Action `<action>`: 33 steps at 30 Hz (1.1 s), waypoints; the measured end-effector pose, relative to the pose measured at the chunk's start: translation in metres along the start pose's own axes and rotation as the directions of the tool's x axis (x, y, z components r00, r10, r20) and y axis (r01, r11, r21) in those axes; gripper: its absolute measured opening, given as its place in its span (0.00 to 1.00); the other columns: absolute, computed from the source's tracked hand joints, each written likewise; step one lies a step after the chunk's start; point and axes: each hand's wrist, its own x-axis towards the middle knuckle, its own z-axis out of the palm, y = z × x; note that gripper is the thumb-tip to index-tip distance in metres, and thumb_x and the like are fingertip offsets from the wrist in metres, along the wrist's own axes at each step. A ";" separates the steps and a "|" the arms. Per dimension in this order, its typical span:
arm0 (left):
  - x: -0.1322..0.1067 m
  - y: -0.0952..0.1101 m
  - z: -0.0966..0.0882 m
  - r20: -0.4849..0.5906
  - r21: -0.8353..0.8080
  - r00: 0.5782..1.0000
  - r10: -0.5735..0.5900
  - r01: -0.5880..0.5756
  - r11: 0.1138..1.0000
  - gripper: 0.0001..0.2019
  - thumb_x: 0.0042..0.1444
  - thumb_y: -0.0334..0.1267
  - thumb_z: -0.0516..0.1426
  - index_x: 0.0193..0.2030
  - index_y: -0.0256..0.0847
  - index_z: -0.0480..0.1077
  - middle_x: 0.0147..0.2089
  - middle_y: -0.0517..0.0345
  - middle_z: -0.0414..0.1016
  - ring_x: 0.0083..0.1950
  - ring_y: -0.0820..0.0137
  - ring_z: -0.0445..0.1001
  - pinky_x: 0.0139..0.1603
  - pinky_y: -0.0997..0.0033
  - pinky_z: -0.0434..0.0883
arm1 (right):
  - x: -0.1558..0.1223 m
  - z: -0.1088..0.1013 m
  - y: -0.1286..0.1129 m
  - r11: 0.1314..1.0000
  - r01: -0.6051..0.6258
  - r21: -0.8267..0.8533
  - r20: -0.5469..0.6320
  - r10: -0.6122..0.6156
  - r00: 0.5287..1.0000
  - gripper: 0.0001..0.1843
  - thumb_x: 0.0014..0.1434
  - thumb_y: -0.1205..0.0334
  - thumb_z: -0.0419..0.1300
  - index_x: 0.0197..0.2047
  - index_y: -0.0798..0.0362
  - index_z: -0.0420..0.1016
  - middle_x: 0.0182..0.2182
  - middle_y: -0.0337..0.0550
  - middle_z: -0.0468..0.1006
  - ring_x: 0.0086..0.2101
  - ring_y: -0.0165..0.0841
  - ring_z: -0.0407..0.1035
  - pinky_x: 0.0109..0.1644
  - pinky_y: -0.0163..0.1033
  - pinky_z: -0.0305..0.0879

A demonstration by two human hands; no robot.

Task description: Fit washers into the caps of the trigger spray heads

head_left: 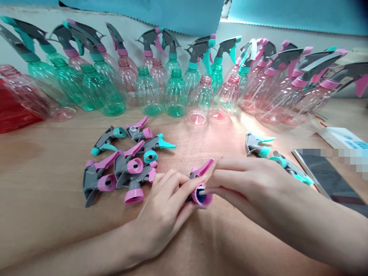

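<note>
My left hand [165,203] is closed around a grey trigger spray head [193,174] with a pink trigger and pink screw collar [207,200]. The collar's open end faces right, and its inside looks dark blue. Fingers of my right hand [238,178] pinch a thin pale tube-like piece [202,192], its tip at the collar's opening. Most of that piece is hidden by the fingers. Left of my hands lies a loose pile of spray heads [135,166], some with pink collars, some turquoise. Beyond my right hand lie turquoise-collared spray heads [263,151].
Along the back stand several clear green bottles [176,94] and pink bottles [200,100], some open-necked, others fitted with spray heads. A phone [330,176] lies at the right, near a white device [345,137]. Red material [17,109] sits at the far left.
</note>
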 end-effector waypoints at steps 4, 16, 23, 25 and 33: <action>0.000 0.000 0.000 -0.011 -0.006 1.000 0.020 -0.020 1.000 0.16 0.64 0.29 0.48 0.58 0.39 0.62 0.38 0.54 0.69 0.39 0.66 0.65 0.39 0.65 0.60 | 0.000 -0.003 -0.001 1.000 0.013 -0.017 0.023 -0.012 1.000 0.12 0.58 0.76 0.52 0.35 0.52 0.73 0.30 0.41 0.75 0.28 0.31 0.66 0.32 0.36 0.60; 0.000 -0.001 -0.001 -0.030 -0.016 0.999 -0.015 0.015 1.000 0.06 0.60 0.24 0.50 0.38 0.37 0.65 0.38 0.56 0.66 0.39 0.67 0.63 0.39 0.65 0.58 | 0.019 0.024 0.001 0.948 0.184 -0.261 0.000 -0.191 0.982 0.16 0.67 0.65 0.45 0.32 0.57 0.70 0.27 0.44 0.71 0.24 0.35 0.64 0.25 0.39 0.51; 0.000 -0.002 -0.001 -0.019 -0.040 0.999 -0.029 0.028 0.999 0.06 0.64 0.28 0.50 0.42 0.38 0.66 0.39 0.56 0.66 0.39 0.67 0.63 0.40 0.65 0.58 | 0.019 0.021 0.006 0.955 0.200 -0.221 0.061 -0.192 0.980 0.15 0.67 0.67 0.45 0.30 0.56 0.67 0.24 0.40 0.71 0.22 0.31 0.59 0.24 0.38 0.45; 0.000 -0.002 -0.002 -0.008 -0.048 0.999 -0.042 0.041 0.998 0.07 0.65 0.31 0.49 0.47 0.39 0.66 0.40 0.56 0.66 0.40 0.66 0.63 0.40 0.64 0.59 | 0.017 0.013 0.006 0.971 0.157 -0.180 0.072 -0.146 0.987 0.12 0.62 0.74 0.47 0.31 0.55 0.66 0.24 0.39 0.69 0.21 0.29 0.56 0.23 0.37 0.43; -0.002 -0.002 -0.004 0.023 -0.057 0.998 -0.062 0.063 0.996 0.14 0.67 0.35 0.48 0.58 0.42 0.62 0.40 0.55 0.67 0.41 0.66 0.64 0.42 0.64 0.60 | 0.008 0.001 0.013 0.994 0.109 -0.012 -0.056 -0.109 0.992 0.12 0.65 0.70 0.48 0.30 0.55 0.65 0.23 0.35 0.65 0.23 0.26 0.56 0.26 0.33 0.49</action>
